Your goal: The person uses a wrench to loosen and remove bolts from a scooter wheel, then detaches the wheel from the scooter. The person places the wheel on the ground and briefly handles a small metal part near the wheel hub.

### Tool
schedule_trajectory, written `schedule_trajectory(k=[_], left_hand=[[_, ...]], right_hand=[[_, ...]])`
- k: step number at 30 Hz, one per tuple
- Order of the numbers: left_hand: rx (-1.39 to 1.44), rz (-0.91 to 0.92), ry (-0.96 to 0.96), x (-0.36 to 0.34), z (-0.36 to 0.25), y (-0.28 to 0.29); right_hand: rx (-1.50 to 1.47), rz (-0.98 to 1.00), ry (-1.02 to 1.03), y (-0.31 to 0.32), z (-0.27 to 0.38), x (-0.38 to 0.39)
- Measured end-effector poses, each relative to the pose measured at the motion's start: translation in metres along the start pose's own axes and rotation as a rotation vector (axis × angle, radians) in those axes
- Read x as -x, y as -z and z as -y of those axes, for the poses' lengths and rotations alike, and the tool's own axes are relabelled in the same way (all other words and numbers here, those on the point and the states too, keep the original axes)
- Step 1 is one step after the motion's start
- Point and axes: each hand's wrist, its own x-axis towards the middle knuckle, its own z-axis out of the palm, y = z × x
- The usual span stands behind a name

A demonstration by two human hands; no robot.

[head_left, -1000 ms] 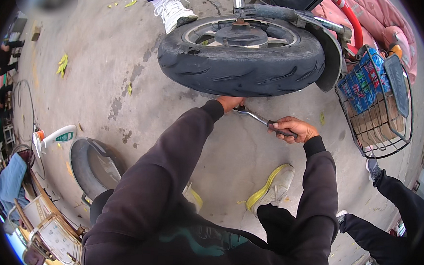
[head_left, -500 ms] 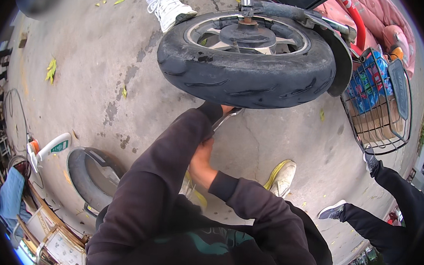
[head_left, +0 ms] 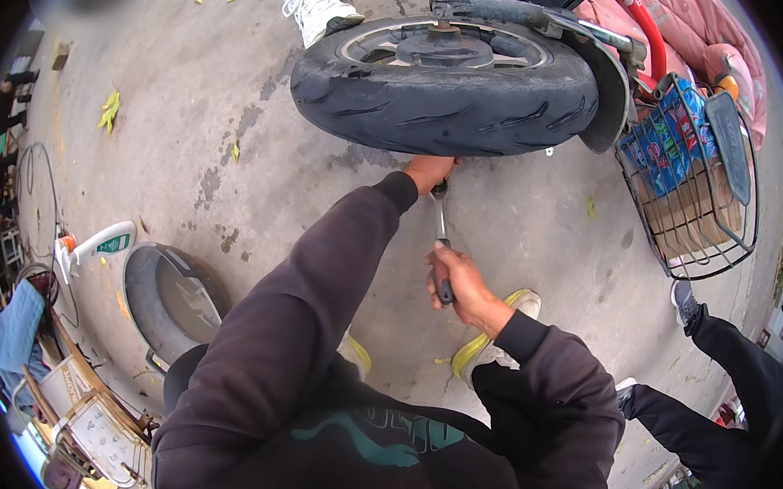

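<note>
Tool position: the wrench (head_left: 440, 219) extends from the near edge of the wheel (head_left: 444, 111) back toward our body, above the concrete ground (head_left: 195, 80). Its head (head_left: 440, 190) sits beside our left grip (head_left: 429, 173); its dark handle (head_left: 445, 289) lies in our right grip (head_left: 462, 285).

Grip state: the right grip is clenched around the handle, thumb along the near side. The left grip is beside the wrench head, against the wheel's near edge in this view. Its fingers are partly hidden, so we cannot tell whether they grasp the head or only steady it. What the head engages is also hidden.

Handling: in our judgement, we should support the head with the left grip so that it stays square, and apply force near the handle's end with the right. We should swing the handle smoothly in one plane, without tilting it. We should watch the clearance between our knuckles and the wheel, and stop if the head slips. Our yellow-trimmed shoe (head_left: 489, 347) should remain outside the swing.
</note>
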Motion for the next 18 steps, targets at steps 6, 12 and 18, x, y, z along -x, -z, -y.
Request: schedule_trajectory(k=[6, 12, 18], left_hand=[[0.047, 0.064, -0.099, -0.005, 0.004, -0.009], [-0.441, 0.1, -0.468, -0.006, 0.046, 0.015], [-0.833, 0.008, -0.656, -0.003, 0.057, 0.024]], right_hand=[[0.075, 0.305, -0.196, 0.17, 0.109, -0.002], [-0.187, 0.184, -0.16, 0.101, 0.047, 0.001], [-0.272, -0.402, 0.132, -0.073, -0.025, -0.025]])
